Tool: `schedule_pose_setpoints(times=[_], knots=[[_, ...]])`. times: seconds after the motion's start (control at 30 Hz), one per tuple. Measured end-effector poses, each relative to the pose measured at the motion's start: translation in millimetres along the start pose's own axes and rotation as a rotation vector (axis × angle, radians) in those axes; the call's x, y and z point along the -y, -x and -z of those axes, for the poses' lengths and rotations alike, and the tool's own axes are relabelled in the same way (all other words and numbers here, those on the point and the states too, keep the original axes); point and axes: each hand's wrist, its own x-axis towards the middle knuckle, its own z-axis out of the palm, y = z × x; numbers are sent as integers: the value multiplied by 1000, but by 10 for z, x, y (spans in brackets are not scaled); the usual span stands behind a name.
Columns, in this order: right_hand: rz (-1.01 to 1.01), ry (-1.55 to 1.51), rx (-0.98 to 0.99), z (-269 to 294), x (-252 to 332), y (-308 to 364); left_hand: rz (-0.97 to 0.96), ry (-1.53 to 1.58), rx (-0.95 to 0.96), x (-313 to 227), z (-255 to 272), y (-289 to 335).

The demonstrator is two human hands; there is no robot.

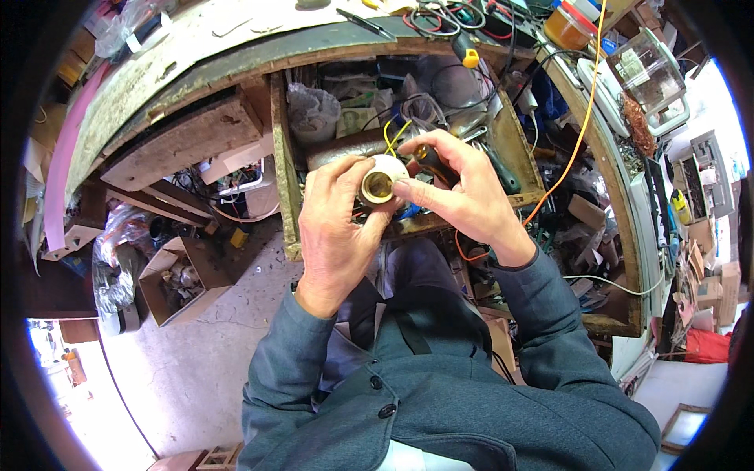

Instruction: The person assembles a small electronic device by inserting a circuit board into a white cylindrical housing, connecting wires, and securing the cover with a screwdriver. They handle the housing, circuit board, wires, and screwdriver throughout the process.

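My left hand [338,216] is closed round a small white round fitting [389,166] with a hollow, brass-coloured inside facing up. Thin yellow wires [395,137] show just beyond its far edge; I cannot tell whether they join it. Against the fitting's right side rests the thumb of my right hand [463,184]. Its curled fingers hold a dark tool handle with amber parts [430,161], which looks like a screwdriver's; its far end is hidden. Both hands are raised over the front of an open wooden drawer [287,169].
Inside the drawer lie a clear plastic bag [312,110], a rusty cylinder [349,149] and a green-handled tool [505,173]. Cables and a yellow-tipped tool [470,57] lie along the bench edge. An orange cord [580,141] hangs at the right. A cardboard box [184,279] stands on the floor at left.
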Motion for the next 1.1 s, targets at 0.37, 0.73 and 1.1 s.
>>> schedule_pose_setpoints(times=[0.37, 0.73, 1.1], knots=[[-2, 102, 13, 21, 74, 24, 38, 48, 13, -21, 29, -26], [88, 518, -44, 336, -182, -77, 236, 326, -265, 89, 7, 36], [-16, 796, 86, 301, -396, 35, 477, 855, -186, 340, 91, -37]])
